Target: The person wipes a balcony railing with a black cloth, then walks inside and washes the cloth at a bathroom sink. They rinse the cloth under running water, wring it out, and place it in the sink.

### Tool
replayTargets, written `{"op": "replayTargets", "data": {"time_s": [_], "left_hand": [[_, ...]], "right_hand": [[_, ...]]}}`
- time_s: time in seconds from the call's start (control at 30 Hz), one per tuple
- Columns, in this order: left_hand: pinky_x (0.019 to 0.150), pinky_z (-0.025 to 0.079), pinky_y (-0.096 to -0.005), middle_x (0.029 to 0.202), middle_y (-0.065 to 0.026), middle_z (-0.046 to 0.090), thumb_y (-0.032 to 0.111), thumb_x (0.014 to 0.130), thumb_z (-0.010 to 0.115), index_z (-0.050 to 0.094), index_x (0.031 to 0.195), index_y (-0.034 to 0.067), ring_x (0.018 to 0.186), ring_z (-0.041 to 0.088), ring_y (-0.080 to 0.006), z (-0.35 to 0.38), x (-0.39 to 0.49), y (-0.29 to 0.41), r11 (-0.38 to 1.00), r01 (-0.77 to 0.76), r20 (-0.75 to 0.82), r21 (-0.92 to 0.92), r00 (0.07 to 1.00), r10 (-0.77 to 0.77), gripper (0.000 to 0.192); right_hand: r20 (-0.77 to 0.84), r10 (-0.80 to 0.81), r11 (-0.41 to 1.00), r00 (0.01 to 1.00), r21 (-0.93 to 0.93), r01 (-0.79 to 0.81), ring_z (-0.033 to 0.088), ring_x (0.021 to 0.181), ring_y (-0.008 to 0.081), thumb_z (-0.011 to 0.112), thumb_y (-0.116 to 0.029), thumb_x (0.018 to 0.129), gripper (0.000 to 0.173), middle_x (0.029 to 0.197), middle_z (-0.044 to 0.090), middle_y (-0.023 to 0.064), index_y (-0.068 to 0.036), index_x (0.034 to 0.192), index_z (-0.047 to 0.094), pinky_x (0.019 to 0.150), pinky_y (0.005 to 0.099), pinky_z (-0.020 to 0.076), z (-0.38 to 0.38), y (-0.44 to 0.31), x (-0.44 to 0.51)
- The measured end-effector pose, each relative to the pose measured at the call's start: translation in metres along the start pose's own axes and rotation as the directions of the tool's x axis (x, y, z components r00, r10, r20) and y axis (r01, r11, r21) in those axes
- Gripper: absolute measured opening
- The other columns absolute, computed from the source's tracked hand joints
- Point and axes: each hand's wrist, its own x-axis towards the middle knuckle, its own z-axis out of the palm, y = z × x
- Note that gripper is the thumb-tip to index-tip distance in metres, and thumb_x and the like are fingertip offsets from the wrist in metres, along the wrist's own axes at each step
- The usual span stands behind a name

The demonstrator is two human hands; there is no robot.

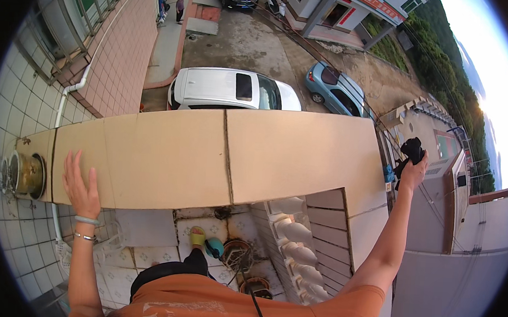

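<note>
A tan tiled balcony ledge [165, 156] runs across the view before me. Over its left part is my left hand [82, 186], fingers spread and holding nothing; a bangle and a bracelet circle that wrist. Whether the palm touches the ledge, I cannot tell. My right arm reaches out past the ledge's right end, and my right hand [414, 169] grips a bunched black cloth-like item [412, 149] out over the drop. Part of the black item hangs below the fingers. A blue object [388, 173] lies near it by the ledge's outer edge.
A glass jar [27, 174] stands at the ledge's left end. Below are potted plants [236, 254], a teal ball-like object [214, 247] and white balusters [296, 245]. Wires cross beyond the ledge. A white car [215, 87], a blue car [336, 89] and a person [179, 9] are down outside.
</note>
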Motion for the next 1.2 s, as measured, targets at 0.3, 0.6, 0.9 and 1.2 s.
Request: {"op": "replayTargets", "data": {"time_s": [0.3,0.6,0.9,1.2], "left_hand": [[0.106,0.014,-0.0503,0.14,-0.0161,0.032,0.035,0.092,0.041,0.039,0.131,0.01,0.132,0.025,-0.0317,0.003,-0.001,-0.008,1.0,0.014,0.019,-0.014,1.0,-0.014,0.047],[0.107,0.014,-0.0485,0.14,-0.0166,0.031,0.033,0.092,0.041,0.038,0.131,0.009,0.132,0.025,-0.0319,0.005,-0.003,-0.013,1.0,-0.027,0.004,-0.002,1.0,0.027,0.046],[0.107,0.013,-0.0506,0.14,-0.0162,0.03,0.033,0.089,0.047,0.038,0.131,0.01,0.133,0.022,-0.0341,-0.002,-0.001,0.003,1.0,0.023,0.016,0.01,1.0,-0.024,0.05],[0.106,0.013,-0.0531,0.141,-0.0175,0.028,0.035,0.086,0.051,0.037,0.132,0.01,0.133,0.021,-0.0366,-0.007,-0.002,0.009,1.0,0.017,-0.027,-0.021,0.999,-0.017,0.054]], "right_hand": [[0.034,-0.886,0.315,0.463,0.777,0.545,0.051,0.09,0.033,0.063,0.001,0.064,0.06,0.114,0.045,0.0167,-0.022,0.118,0.054,0.077,0.0393,0.0469,-0.038,-0.263,-0.188],[0.244,-0.675,0.715,0.696,0.448,0.537,0.053,0.095,0.0282,0.066,-0.006,0.067,0.053,0.109,0.05,0.0087,-0.024,0.115,0.057,0.08,0.0381,0.0476,0.051,-0.186,-0.131],[0.256,0.488,0.785,0.834,-0.547,-0.291,0.053,0.11,0.0299,0.046,-0.018,0.087,0.036,0.125,0.049,0.0122,-0.019,0.122,0.053,0.086,0.0433,0.0476,0.047,0.054,0.003],[0.575,-0.025,0.997,0.818,-0.05,0.066,0.05,0.105,0.0441,0.053,-0.031,0.082,0.059,0.121,0.045,0.0289,-0.01,0.135,0.036,0.089,0.0462,0.0419,0.031,-0.096,-0.087]]}}
